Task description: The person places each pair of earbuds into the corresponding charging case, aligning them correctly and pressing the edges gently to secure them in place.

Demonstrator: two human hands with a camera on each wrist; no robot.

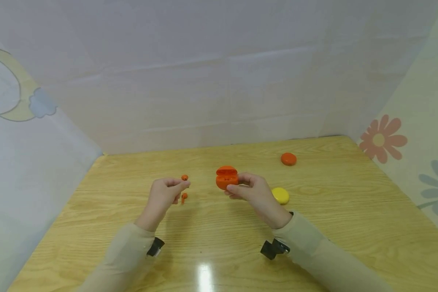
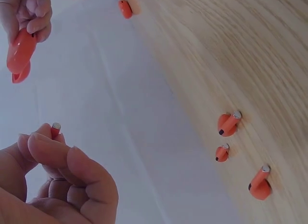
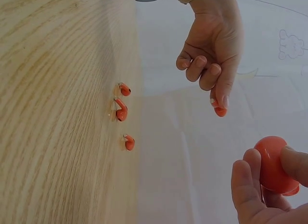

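Observation:
My right hand (image 1: 238, 182) grips an open orange earbud case (image 1: 226, 177) above the middle of the wooden table (image 1: 219, 243), lid up; the right wrist view shows the case (image 3: 272, 164) between thumb and fingers. My left hand (image 1: 184, 185) hovers a short way left of it and pinches a small orange earbud (image 2: 55, 130) between thumb and forefinger, seen also as the earbud (image 3: 219, 110) in the right wrist view. Three more orange earbuds (image 3: 120, 110) lie loose on the table under the left hand; two of them (image 1: 184, 177) show in the head view.
A shut yellow case (image 1: 280, 195) lies just right of my right hand. A shut orange case (image 1: 288, 159) sits farther back right. White sheets with a moon (image 1: 18, 101) and flowers (image 1: 383, 140) wall in the table on three sides.

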